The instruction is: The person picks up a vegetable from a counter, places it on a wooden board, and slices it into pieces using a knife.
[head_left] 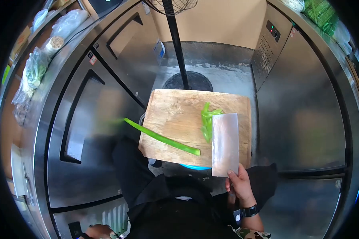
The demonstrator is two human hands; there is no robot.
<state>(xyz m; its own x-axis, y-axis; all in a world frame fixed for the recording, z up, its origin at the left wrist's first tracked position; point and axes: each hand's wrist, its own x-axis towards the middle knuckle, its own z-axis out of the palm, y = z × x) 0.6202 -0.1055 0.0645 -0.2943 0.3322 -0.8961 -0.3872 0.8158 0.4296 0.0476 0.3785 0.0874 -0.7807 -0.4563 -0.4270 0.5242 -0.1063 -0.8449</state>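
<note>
On the wooden cutting board (175, 107) a long green vegetable strip (163, 139) lies diagonally, its left end over the board's edge. Several cut green pieces (206, 123) are piled right of centre. My right hand (240, 184) grips a wide cleaver (225, 145) at its lower end; the blade lies over the board's right part, beside the pieces. Low at the left, my left hand (99, 231) is away from the board, partly cut off by the frame, fingers curled round something too small to tell. A small black object (75, 230) is beside it.
Steel cabinets stand left (89, 135) and right (303, 107). A black pole (177, 47) on a round base rises beyond the board. Bagged vegetables (36, 69) lie on the left counter, leafy greens (321, 16) on the right one. A blue rim (195, 167) shows under the board.
</note>
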